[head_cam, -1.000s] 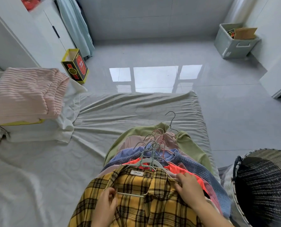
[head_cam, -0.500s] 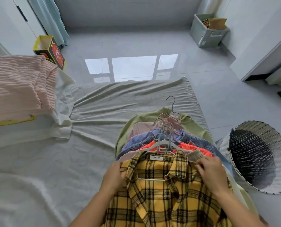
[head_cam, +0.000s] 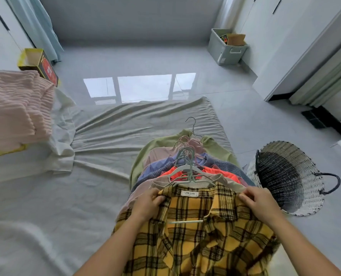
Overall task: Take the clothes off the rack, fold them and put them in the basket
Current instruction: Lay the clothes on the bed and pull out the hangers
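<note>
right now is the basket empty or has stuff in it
Empty as far as shown: the basket lies tipped on the floor, and only bare weave shows inside.

Both hands grip plaid shirt (head_cam: pixel 195 232) (on bed).

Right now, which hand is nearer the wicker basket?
Right. The right hand holds the yellow plaid shirt at its shoulder beside the wicker basket; the left hand holds the far shoulder.

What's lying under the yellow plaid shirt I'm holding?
Under the yellow plaid shirt a beige garment, then orange, blue and green ones, all on hangers. Their lower parts are covered.
</note>
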Available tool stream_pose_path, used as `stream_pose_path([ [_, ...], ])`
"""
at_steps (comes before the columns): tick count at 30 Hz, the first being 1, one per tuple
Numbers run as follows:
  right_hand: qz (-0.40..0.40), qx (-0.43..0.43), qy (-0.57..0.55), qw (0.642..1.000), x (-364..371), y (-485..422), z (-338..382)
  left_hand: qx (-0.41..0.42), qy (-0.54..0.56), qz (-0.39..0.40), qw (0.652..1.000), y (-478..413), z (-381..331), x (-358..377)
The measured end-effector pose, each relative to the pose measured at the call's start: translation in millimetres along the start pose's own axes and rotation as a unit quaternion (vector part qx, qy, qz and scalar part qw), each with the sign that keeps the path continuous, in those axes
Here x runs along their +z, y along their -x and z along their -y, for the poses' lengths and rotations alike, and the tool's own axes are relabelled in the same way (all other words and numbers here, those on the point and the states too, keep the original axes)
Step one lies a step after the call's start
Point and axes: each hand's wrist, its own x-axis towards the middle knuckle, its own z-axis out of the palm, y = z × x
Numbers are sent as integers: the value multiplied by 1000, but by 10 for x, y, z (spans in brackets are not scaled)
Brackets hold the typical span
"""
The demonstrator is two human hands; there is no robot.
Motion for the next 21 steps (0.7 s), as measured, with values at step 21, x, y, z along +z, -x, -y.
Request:
stream_pose_path([
  [21,118,-63,-47,990,291,374,186,-31,-25,-92,995,665,101,40],
])
